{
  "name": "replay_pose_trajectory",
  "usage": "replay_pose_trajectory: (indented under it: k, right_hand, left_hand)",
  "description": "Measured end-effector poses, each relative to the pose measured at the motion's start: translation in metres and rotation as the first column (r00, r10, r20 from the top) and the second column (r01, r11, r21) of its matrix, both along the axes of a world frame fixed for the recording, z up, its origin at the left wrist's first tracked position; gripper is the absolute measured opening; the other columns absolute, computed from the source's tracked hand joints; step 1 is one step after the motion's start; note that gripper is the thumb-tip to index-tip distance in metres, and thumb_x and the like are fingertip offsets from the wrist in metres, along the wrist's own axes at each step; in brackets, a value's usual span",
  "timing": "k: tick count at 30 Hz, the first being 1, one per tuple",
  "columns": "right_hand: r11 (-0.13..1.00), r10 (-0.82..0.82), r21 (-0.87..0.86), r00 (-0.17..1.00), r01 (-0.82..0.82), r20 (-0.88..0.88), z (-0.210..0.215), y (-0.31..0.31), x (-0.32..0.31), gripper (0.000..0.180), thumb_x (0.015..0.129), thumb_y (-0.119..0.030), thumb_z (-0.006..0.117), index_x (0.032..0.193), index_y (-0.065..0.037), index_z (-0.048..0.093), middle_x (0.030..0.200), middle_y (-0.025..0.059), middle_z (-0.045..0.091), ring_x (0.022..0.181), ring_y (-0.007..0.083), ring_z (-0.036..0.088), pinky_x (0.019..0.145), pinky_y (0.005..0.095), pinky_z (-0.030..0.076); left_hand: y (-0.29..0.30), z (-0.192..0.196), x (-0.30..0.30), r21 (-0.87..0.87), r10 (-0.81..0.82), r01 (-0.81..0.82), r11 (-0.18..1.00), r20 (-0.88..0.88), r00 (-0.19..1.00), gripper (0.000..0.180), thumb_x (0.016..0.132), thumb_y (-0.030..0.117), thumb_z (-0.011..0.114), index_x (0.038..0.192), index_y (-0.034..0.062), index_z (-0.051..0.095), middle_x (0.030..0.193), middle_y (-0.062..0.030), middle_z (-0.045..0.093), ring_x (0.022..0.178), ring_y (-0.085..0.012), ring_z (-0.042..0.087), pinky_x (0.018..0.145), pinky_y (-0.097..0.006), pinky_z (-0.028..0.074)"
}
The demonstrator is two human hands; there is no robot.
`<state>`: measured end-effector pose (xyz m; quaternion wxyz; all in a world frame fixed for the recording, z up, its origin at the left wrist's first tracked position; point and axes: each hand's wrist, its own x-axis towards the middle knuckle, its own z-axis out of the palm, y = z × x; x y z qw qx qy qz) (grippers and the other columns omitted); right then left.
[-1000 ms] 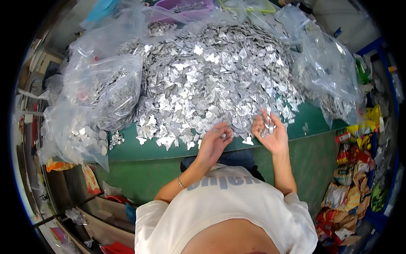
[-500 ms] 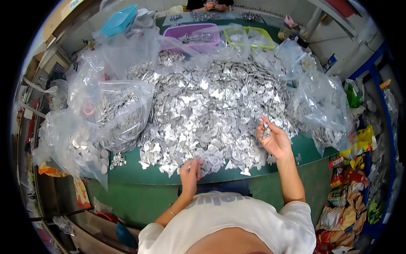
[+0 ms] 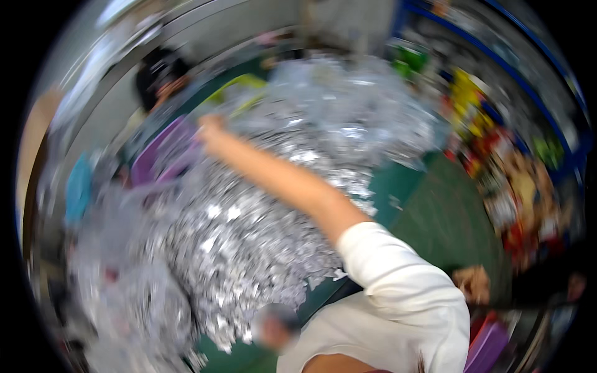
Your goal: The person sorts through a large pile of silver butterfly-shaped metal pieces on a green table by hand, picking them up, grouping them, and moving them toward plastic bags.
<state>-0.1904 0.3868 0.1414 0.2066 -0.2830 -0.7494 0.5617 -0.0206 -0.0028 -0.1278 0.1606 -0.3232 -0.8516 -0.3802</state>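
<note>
My right arm stretches far across the table, with my right hand [image 3: 212,132] at the near rim of the purple basket [image 3: 142,163]. Motion smears its fingers, so I cannot make out whether they hold anything. Close to my body, at the table's near edge, my left hand [image 3: 275,329] is only a blurred patch beside the heap. Small flat silvery metal pieces [image 3: 242,248], some butterfly-shaped in the earlier frame, lie in a wide heap between the hands. More silvery contents show dimly inside the purple basket.
A yellow-green basket [image 3: 239,87] stands beyond the heap. Clear plastic bags [image 3: 367,112] crowd the right side, others [image 3: 137,298] the left. A blue tray [image 3: 78,189] is far left. Another person [image 3: 163,78] sits across the table. Colourful packages [image 3: 472,112] line the right.
My right hand has moved from the heap's right side far across to the purple basket. The whole view has swung to the right. My left hand stays near the table's front edge.
</note>
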Motion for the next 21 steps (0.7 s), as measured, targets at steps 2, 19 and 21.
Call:
replay_pose_trajectory:
  k: [2,19,21]
  right_hand:
    - [0.765,-0.454,-0.562,0.882,0.315,-0.124,-0.008,0.015,-0.028,0.066,0.083,-0.015,0.043,0.14,-0.006,0.01,0.142,0.0235,0.019,0.13,0.0315,0.025,0.104,0.0418,0.026]
    - [0.472,0.459,0.688,0.82,-0.551,0.341,-0.125,-0.195,0.269,0.066,0.066,-0.034,0.072,0.122,-0.009,0.048,0.137,0.014,0.03,0.127,0.0375,0.026,0.099,0.0513,0.028]
    - [0.476,0.432,0.695,0.832,-0.538,0.348,-0.141,-0.202,0.267,0.07,0.064,-0.04,0.072,0.123,-0.012,0.048,0.136,0.0138,0.032,0.128,0.0358,0.025,0.1,0.0532,0.025]
  left_hand:
    - [0.021,0.006,-0.01,0.01,-0.073,0.073,0.997,0.017,0.997,0.024,0.086,0.013,0.052,0.107,0.002,0.059,0.108,-0.0137,0.06,0.097,-0.0277,0.058,0.083,-0.04,0.046]
    - [-0.015,0.011,0.024,0.288,-0.135,0.071,0.955,0.211,0.968,0.023,0.085,0.009,0.051,0.102,-0.0052,0.06,0.101,-0.0177,0.063,0.092,-0.0303,0.06,0.086,-0.039,0.044]
    - [-0.01,0.03,0.026,0.298,-0.124,0.061,0.953,0.197,0.973,0.022,0.085,0.006,0.052,0.101,-0.006,0.059,0.099,-0.0179,0.063,0.089,-0.03,0.061,0.081,-0.037,0.046]
